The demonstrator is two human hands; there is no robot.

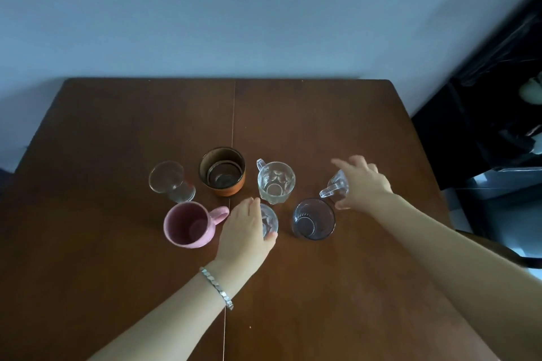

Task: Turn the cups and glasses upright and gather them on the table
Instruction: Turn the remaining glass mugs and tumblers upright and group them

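Head view: I'm looking down on a brown wooden desk (308,114) with a seam down the middle, against a pale wall (234,9).

Seven vessels sit in a loose cluster mid-desk. Back row, left to right: a clear tumbler (171,181), a brown ceramic cup (222,170), and a clear handled mug (275,182), handle to the back left. All three are mouth up. Front row: a pink mug (190,224), upright, handle pointing right; a small clear glass (269,221); a bluish tinted glass (313,218), upright.

My left hand (245,231) is curled round the small clear glass from the left side, fingers (271,237) wrapped at its near edge. The grip looks closed on it; the glass is mostly hidden, so I can't tell its orientation. A silver bracelet (217,287) is on that wrist.

My right hand (362,182) holds a second clear handled mug (336,186), right of the back-row mug and just behind the tinted glass. That mug is tilted, handle sticking out to the near left. Thumb below, fingers over the top, hand motion-blurred. I can't tell whether the mug touches the desk.

Dark furniture (498,126) stands off the right edge, in deep shadow with no detail readable.
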